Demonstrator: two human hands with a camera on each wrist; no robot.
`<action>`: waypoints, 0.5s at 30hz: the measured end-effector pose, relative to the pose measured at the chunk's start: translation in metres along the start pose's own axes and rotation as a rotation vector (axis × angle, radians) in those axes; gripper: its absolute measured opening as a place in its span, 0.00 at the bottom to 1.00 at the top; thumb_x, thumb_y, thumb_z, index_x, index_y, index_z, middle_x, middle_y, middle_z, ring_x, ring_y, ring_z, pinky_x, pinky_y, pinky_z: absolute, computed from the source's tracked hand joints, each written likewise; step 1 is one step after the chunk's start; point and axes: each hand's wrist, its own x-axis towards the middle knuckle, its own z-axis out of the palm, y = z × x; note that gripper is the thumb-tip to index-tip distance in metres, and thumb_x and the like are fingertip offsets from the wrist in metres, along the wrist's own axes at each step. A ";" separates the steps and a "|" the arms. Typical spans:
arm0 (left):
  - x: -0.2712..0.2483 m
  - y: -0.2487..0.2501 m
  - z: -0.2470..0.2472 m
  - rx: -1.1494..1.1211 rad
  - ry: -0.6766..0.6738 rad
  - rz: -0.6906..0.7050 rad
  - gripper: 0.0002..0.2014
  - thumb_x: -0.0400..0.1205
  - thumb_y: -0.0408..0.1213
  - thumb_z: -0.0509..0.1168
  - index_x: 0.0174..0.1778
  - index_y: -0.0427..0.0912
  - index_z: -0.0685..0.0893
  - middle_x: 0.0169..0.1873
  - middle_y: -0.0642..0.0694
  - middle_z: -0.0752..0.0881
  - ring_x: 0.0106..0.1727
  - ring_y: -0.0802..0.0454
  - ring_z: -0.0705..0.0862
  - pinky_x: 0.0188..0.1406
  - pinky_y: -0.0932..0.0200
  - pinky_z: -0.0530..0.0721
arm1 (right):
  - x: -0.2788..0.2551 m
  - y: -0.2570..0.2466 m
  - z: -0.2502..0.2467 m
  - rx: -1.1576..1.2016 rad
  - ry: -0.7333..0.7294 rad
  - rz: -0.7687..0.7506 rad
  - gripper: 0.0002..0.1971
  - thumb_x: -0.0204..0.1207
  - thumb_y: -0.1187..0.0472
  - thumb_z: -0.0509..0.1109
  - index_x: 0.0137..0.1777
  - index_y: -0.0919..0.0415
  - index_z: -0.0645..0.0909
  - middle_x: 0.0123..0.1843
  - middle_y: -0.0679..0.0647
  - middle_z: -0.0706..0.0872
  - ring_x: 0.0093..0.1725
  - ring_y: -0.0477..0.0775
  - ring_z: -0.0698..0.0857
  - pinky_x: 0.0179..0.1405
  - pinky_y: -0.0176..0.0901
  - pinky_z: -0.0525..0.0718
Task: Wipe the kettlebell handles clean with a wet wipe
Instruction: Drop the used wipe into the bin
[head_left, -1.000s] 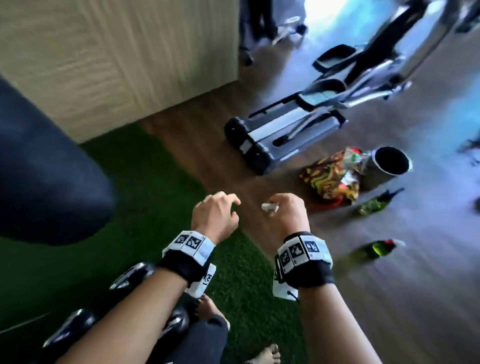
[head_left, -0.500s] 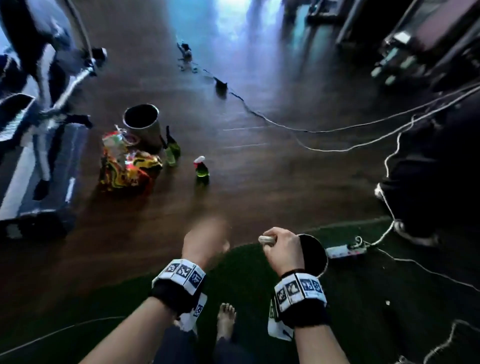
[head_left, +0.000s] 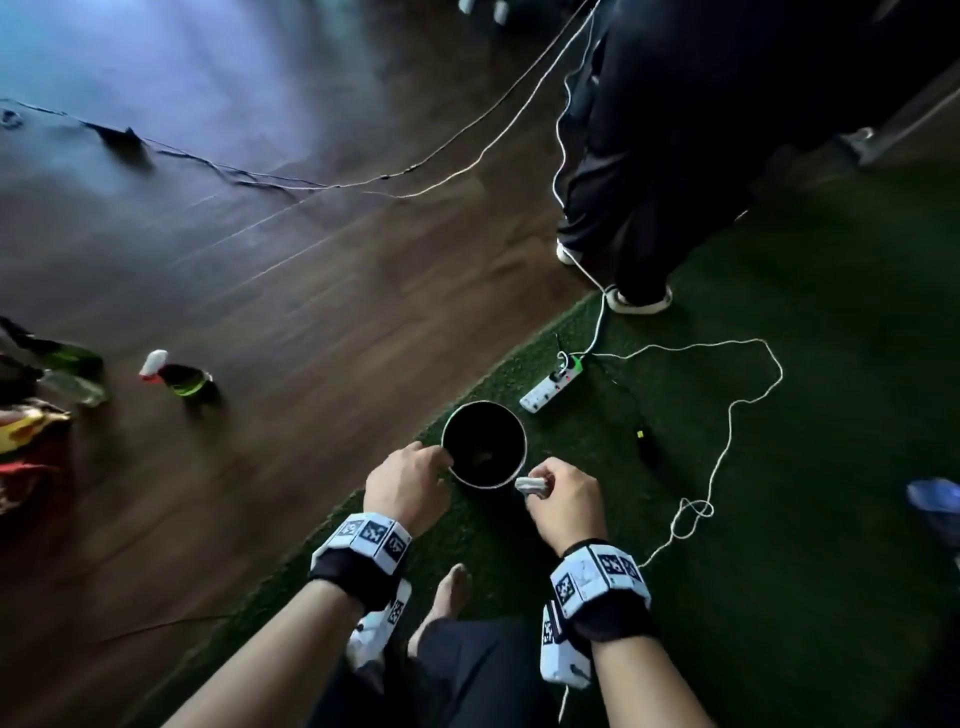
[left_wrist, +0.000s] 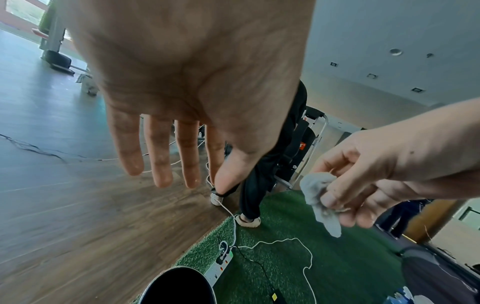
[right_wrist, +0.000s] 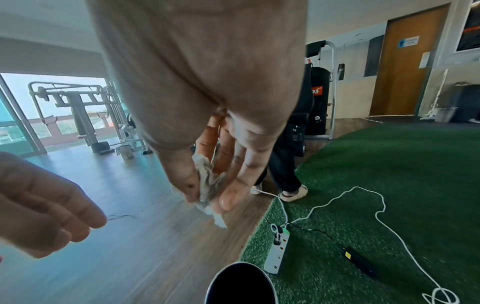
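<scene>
**Ana:** Head view first. Where is the wipe?

**Ben:** The wipe (head_left: 531, 486), a crumpled grey wad, is pinched in the right hand (head_left: 563, 501), at about four o'clock from the bin (head_left: 484, 445), just outside its rim. The right wrist view shows thumb and fingers (right_wrist: 235, 185) closed round the wipe (right_wrist: 209, 183), with a tail of it hanging below the fingertips.

**Ana:** And the left hand?

**Ben:** The left hand (head_left: 408, 486) hangs at about eight o'clock from the bin, close to the rim; whether it touches I cannot tell. From its own wrist view the fingers (left_wrist: 158, 156) are straight and spread, the palm bare, holding nothing.

**Ana:** What does the bin stand on?

**Ben:** On the green turf (head_left: 779, 467), right at its edge with the wood floor (head_left: 260, 312). The inside is dark.

**Ana:** Anything around it?

**Ben:** A white power strip (head_left: 551, 384) lies at one o'clock from the bin, near it, with a white cable (head_left: 727, 431) looping over the turf. Another person's legs (head_left: 649, 182) in dark trousers stand at twelve o'clock, well apart. A small bottle (head_left: 179, 379) stands on the wood at nine o'clock. No kettlebell shows in any view.
</scene>
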 end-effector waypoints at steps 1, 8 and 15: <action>0.011 0.003 0.005 -0.010 -0.006 -0.006 0.17 0.79 0.44 0.66 0.63 0.61 0.85 0.56 0.54 0.85 0.62 0.46 0.86 0.50 0.52 0.84 | 0.010 0.004 0.000 -0.005 -0.001 0.001 0.06 0.72 0.67 0.74 0.46 0.59 0.88 0.47 0.58 0.90 0.50 0.60 0.87 0.48 0.43 0.80; 0.081 0.024 0.052 -0.169 -0.055 -0.191 0.19 0.77 0.42 0.67 0.64 0.58 0.86 0.58 0.51 0.86 0.63 0.44 0.86 0.56 0.52 0.84 | 0.107 0.029 0.008 -0.124 -0.151 -0.096 0.08 0.69 0.69 0.74 0.46 0.59 0.89 0.47 0.60 0.87 0.50 0.61 0.86 0.53 0.47 0.82; 0.139 0.050 0.106 -0.367 0.017 -0.498 0.18 0.80 0.44 0.65 0.66 0.59 0.85 0.61 0.50 0.85 0.65 0.45 0.85 0.60 0.50 0.84 | 0.228 0.051 0.009 -0.267 -0.373 -0.210 0.03 0.68 0.61 0.77 0.41 0.55 0.88 0.39 0.50 0.91 0.44 0.54 0.89 0.46 0.42 0.85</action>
